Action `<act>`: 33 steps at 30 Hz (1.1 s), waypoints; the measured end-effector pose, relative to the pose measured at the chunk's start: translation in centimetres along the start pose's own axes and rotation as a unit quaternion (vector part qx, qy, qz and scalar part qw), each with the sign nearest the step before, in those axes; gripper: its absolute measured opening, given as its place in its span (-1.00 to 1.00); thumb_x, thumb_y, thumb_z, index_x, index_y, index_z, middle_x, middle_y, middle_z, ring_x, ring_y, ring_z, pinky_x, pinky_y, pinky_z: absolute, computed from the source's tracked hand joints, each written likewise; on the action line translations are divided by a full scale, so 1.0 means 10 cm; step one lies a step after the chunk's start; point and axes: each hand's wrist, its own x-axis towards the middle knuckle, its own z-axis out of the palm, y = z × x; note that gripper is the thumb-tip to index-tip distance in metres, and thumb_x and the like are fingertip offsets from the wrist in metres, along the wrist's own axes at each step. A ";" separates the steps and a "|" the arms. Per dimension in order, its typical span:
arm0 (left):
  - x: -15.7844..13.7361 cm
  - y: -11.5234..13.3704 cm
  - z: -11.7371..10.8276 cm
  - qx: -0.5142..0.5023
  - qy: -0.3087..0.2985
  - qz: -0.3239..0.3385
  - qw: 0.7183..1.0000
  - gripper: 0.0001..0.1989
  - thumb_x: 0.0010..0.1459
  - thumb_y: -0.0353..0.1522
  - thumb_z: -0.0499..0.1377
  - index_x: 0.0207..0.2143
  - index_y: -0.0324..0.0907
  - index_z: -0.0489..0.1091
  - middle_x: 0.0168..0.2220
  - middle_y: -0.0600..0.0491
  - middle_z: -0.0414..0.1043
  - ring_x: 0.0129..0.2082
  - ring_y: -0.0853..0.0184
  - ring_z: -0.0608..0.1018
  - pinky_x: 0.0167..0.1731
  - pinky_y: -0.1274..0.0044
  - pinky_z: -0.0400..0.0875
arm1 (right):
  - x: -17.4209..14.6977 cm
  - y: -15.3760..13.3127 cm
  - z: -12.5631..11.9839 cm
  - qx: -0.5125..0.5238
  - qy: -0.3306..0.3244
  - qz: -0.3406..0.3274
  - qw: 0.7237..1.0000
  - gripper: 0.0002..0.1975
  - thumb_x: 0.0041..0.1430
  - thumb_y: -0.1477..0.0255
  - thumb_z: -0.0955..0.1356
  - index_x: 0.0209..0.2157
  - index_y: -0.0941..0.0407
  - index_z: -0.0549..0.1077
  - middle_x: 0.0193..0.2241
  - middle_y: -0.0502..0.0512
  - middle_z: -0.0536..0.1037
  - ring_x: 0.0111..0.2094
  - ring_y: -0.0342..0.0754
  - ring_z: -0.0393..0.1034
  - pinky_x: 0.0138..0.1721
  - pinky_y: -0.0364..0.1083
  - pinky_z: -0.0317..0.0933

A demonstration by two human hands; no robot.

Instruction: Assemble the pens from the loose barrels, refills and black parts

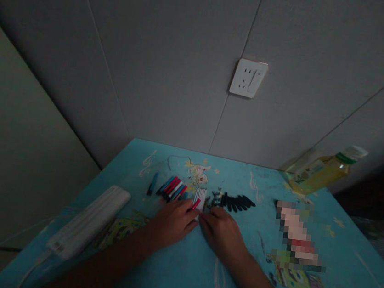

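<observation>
Head view: A light-blue desk (177, 272) printed with cartoon figures meets a grey panelled wall (173, 68). The short, glossy pinkish-red cylindrical tube (195, 204) is located at the centre of the desk, at the left hand (174, 221). Its long axis runs diagonally; the exposed end points away from the person and to the right. The left fingers are bent and pinch the tube near its lower end. The right hand (220, 229) is positioned just beside, with its fingers bent and drawn together, tips near the left fingertips; whether they grip a part cannot be determined.

Quantities and orientation:
- Slim white rods (200, 194): one row directly beyond the hands, long axes pointing away from the person; individual count not resolvable.
- Red, blue and white cylindrical tubes with dark ends (173, 187): one slanted row left of the rods, at least five.
- Blue-and-black cylindrical tube (152, 184): one, apart at the left of that row.
- Elongated black pieces (237, 202): one fanned row right of the rods, at least six.
- Small dark pieces (214, 195): one cluster between rods and black pieces, too small to count.
- Long white plastic power strip (89, 222): one, left side.
- Clear bottle of yellow liquid with white cap (323, 174): one, far right.
</observation>
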 end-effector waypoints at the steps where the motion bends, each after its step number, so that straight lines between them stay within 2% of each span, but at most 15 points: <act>1: 0.00 0.00 0.00 0.002 -0.003 0.002 1.000 -0.76 0.30 -0.29 0.09 -0.01 -0.05 0.41 -0.16 0.02 0.39 -0.16 0.22 0.46 -0.14 0.40 0.32 | 0.00 0.00 0.00 0.000 -0.001 0.000 1.000 -0.82 0.32 0.44 0.31 -0.26 0.07 0.58 -0.38 0.06 0.48 -0.29 -0.06 0.38 -0.19 -0.11 0.23; 8: 0.00 -0.01 -0.02 0.003 -0.011 -0.001 1.000 -0.76 0.30 -0.30 0.08 -0.01 -0.04 0.41 -0.16 0.01 0.39 -0.16 0.22 0.45 -0.15 0.41 0.30 | -0.01 -0.01 -0.04 0.003 -0.011 -0.016 1.000 -0.85 0.30 0.43 0.33 -0.27 0.07 0.57 -0.37 0.05 0.50 -0.27 -0.06 0.38 -0.16 -0.10 0.23; 14: 0.00 -0.02 -0.03 0.001 -0.030 0.039 0.999 -0.76 0.33 -0.25 0.02 -0.03 -0.05 0.39 -0.16 0.02 0.39 -0.17 0.24 0.43 -0.10 0.42 0.29 | -0.02 -0.03 -0.06 0.007 -0.016 -0.020 1.000 -0.85 0.30 0.43 0.33 -0.30 0.10 0.55 -0.38 0.06 0.49 -0.28 -0.05 0.38 -0.18 -0.09 0.22; 20: 0.00 -0.01 -0.02 0.009 -0.006 0.039 0.999 -0.81 0.32 -0.31 0.04 -0.18 -0.10 0.44 -0.22 0.03 0.38 -0.21 0.25 0.43 -0.14 0.41 0.28 | -0.02 -0.04 -0.06 0.000 -0.017 -0.027 0.999 -0.87 0.30 0.43 0.34 -0.28 0.08 0.56 -0.39 0.06 0.49 -0.29 -0.05 0.38 -0.19 -0.08 0.22; 28: -0.02 -0.04 -0.02 -0.003 0.001 0.036 0.999 -0.78 0.33 -0.30 0.03 -0.14 -0.08 0.45 -0.25 0.03 0.38 -0.20 0.24 0.43 -0.13 0.40 0.26 | -0.01 -0.02 -0.07 -0.030 -0.007 -0.019 0.999 -0.83 0.29 0.40 0.34 -0.35 0.09 0.55 -0.39 0.08 0.49 -0.28 -0.03 0.38 -0.18 -0.06 0.22; 33: -0.02 -0.06 0.02 0.002 0.017 0.036 0.999 -0.77 0.33 -0.31 0.03 -0.13 -0.09 0.47 -0.24 0.03 0.38 -0.19 0.24 0.43 -0.14 0.39 0.28 | -0.01 -0.01 -0.05 -0.017 -0.008 -0.016 1.000 -0.84 0.31 0.36 0.33 -0.17 0.05 0.54 -0.35 0.08 0.49 -0.25 -0.02 0.39 -0.14 -0.05 0.22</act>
